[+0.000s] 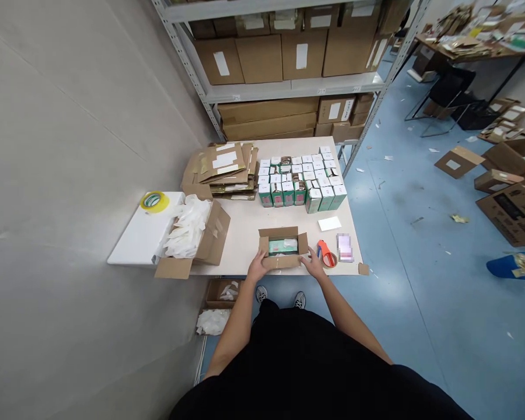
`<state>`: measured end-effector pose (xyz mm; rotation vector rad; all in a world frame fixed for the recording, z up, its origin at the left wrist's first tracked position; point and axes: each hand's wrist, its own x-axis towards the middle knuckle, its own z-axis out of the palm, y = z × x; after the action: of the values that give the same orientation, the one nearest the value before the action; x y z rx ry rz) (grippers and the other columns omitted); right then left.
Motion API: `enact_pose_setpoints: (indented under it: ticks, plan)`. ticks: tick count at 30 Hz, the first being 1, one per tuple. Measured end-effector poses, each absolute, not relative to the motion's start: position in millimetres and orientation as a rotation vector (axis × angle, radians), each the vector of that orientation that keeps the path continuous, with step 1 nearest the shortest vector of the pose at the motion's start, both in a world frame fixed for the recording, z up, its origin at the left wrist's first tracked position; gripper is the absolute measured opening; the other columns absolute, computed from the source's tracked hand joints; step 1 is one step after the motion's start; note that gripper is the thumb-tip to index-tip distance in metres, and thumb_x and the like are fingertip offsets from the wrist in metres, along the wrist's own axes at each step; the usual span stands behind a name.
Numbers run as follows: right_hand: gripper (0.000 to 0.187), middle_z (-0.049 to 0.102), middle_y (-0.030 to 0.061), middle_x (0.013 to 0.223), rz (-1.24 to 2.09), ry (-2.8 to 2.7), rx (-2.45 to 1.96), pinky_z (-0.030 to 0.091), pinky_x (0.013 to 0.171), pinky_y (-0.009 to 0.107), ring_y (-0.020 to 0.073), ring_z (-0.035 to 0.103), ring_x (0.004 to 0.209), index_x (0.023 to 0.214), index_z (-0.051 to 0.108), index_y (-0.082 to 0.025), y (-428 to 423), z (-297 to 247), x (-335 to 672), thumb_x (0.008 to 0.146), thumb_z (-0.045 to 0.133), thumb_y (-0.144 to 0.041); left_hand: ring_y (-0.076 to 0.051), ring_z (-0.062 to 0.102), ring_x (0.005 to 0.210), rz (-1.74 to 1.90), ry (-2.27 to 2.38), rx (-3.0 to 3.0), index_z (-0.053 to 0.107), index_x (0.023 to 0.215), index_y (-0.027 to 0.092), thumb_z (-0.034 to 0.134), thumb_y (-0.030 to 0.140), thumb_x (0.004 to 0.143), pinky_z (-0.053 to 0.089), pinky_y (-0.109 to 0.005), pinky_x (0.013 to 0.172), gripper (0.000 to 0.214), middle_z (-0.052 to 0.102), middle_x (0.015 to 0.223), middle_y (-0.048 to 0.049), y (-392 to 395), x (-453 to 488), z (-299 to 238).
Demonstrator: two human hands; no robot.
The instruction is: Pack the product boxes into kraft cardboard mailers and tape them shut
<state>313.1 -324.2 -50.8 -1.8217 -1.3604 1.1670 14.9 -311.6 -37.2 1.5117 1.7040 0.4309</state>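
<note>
A small open cardboard box (282, 262) stands at the table's front edge with its flaps spread. Inside it lies a green box (280, 245), with something whitish at its right end. My left hand (257, 267) grips the cardboard box at its near left corner. At the near right corner my right hand (314, 265) holds it too; some fingertips are hidden. Just right of that hand is an orange-red tape dispenser (326, 252), beside a flat purplish item (345, 248). A white card (329, 223) rests farther back.
Rows of green-and-white boxes (314, 200) stand at the table's back. Flattened cardboard (221, 160) is piled left of them. A carton of white packing material (189, 227) and yellow tape (154, 201) are at left. Shelving (249, 92) rises behind; boxes (458, 162) and scraps lie on the floor.
</note>
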Motion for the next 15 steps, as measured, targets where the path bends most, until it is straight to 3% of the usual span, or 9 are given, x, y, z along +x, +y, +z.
enact_pose_setpoints:
  ticks: [2, 4, 7, 12, 15]
  plan:
    - [0.076, 0.048, 0.0133, 0.159, 1.220, -1.559, -1.709, 0.049, 0.109, 0.044, 0.0289, 0.059, 0.133, 0.157, 0.043, -0.023, -322, -46, 307, 0.086, 0.066, -0.040, -0.032, 0.042, 0.149, 0.193, 1.715, 1.643, 0.050, 0.153, 0.018, 0.090, 0.020, 0.063, 0.039, -0.034, 0.119, 0.098, 0.023, 0.172, -0.0145, -312, 19, -34]
    - [0.082, 0.039, 0.0126, 0.166, 1.244, -1.769, -1.642, 0.044, 0.114, 0.043, 0.0302, 0.052, 0.142, 0.156, 0.045, -0.024, -320, -41, 303, 0.080, 0.074, -0.034, -0.033, 0.045, 0.147, 0.053, 1.755, 1.701, 0.047, 0.155, 0.019, 0.086, 0.017, 0.066, 0.043, -0.035, 0.116, 0.097, 0.018, 0.173, -0.0147, -315, 22, -33]
    - [0.084, 0.035, 0.0125, 0.168, 1.263, -1.961, -1.651, 0.045, 0.113, 0.044, 0.0333, 0.056, 0.138, 0.151, 0.053, -0.026, -319, -37, 301, 0.072, 0.083, -0.028, -0.032, 0.051, 0.142, -0.017, 1.803, 1.757, 0.050, 0.153, 0.024, 0.078, 0.017, 0.075, 0.046, -0.038, 0.111, 0.083, 0.020, 0.173, -0.0115, -315, 20, -33]
    - [0.069, 0.051, 0.0128, 0.157, 1.098, -1.913, -1.649, 0.045, 0.113, 0.043, 0.0303, 0.057, 0.136, 0.145, 0.058, -0.025, -321, -37, 302, 0.082, 0.081, -0.038, -0.031, 0.054, 0.140, -0.049, 1.713, 1.789, 0.066, 0.135, 0.025, 0.083, 0.028, 0.075, 0.043, -0.035, 0.113, 0.063, 0.036, 0.167, -0.0096, -298, 2, -25]
    - [0.052, 0.066, 0.0127, 0.138, 1.067, -1.774, -1.720, 0.051, 0.102, 0.038, 0.0265, 0.067, 0.119, 0.137, 0.062, -0.022, -313, -35, 298, 0.091, 0.071, -0.044, -0.030, 0.056, 0.139, -0.002, 1.700, 1.745, 0.070, 0.129, 0.023, 0.079, 0.041, 0.083, 0.042, -0.034, 0.113, 0.050, 0.054, 0.155, -0.0100, -282, -5, -16]
